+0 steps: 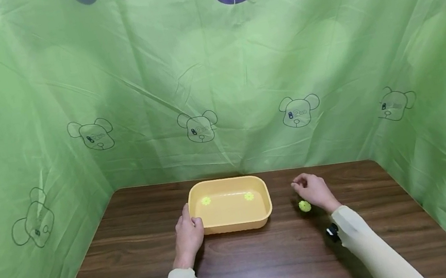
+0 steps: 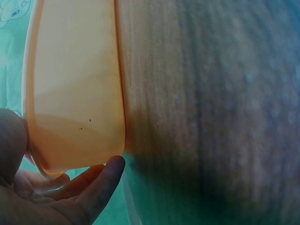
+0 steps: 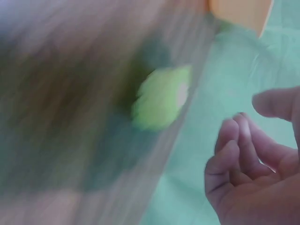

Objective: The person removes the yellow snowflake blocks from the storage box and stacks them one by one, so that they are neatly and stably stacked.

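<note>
A shallow yellow plastic tub (image 1: 233, 227) stands on the table, with two small yellow-green flower shapes (image 1: 206, 201) on its inside; whether they are loose pieces cannot be told. My left hand (image 1: 189, 237) grips the tub's left end. In the left wrist view, its fingers (image 2: 105, 180) lie against the end wall and the thumb is by the rim. To the right of the tub, my right hand (image 1: 315, 191) hovers with loosely bent fingers, holding nothing. Just below it lies a small ridged yellow-green ball-like piece (image 1: 304, 206), blurred and apart from the fingers in the right wrist view.
The dark wood-grain table (image 1: 254, 271) is enclosed at the back and sides by green cloth (image 1: 240, 82) with printed bear heads. Close behind the tub, the cloth meets the table's back edge.
</note>
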The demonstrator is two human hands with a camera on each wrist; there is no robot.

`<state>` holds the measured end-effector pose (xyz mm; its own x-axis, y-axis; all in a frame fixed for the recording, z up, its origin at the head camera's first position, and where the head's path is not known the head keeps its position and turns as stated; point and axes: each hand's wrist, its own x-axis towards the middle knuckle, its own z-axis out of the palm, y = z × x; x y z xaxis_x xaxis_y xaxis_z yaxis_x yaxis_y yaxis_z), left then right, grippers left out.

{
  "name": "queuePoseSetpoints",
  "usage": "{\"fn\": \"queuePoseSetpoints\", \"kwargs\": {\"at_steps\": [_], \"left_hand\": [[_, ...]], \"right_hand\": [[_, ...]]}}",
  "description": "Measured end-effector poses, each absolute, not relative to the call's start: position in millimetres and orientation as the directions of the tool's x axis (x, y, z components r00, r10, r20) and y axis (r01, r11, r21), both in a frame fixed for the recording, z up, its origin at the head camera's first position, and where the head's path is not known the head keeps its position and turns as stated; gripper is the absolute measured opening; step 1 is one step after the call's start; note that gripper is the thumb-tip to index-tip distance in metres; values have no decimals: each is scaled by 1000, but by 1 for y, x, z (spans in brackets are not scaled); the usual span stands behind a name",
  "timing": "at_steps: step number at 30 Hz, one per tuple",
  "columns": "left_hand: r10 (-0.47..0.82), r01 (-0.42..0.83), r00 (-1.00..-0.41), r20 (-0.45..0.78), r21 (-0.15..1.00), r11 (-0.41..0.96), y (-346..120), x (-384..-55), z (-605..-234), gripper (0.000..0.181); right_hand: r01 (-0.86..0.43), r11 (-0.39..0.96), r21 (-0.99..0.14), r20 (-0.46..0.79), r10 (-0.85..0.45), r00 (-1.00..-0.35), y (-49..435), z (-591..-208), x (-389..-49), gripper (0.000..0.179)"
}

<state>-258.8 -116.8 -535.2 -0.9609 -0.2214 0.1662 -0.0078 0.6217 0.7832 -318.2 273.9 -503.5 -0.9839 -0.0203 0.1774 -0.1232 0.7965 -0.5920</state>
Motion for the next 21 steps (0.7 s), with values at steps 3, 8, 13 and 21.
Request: {"fn": "queuePoseSetpoints", "kwargs": {"at_steps": [3, 8, 13, 21], "left_hand": [[-229, -5, -957, 177, 780, 625, -117, -259, -534, 60], [-237, -17, -957, 169, 782, 623, -118, -259, -533, 61], [-239, -22, -958, 158, 791, 611, -117, -260, -531, 61], [-235, -12, -957, 169, 788, 616, -114, -259, -533, 60]], "right_hand": [[-171, 768, -617, 239, -24, -971, 245, -492, -325, 18], [-238, 722, -650, 268, -76, -961, 184, -475, -339, 15], [-222, 693, -685, 193, -121, -974, 123, -473, -352, 15], [-59, 664, -746, 9, -78, -997, 58, -502, -367, 15]]}}
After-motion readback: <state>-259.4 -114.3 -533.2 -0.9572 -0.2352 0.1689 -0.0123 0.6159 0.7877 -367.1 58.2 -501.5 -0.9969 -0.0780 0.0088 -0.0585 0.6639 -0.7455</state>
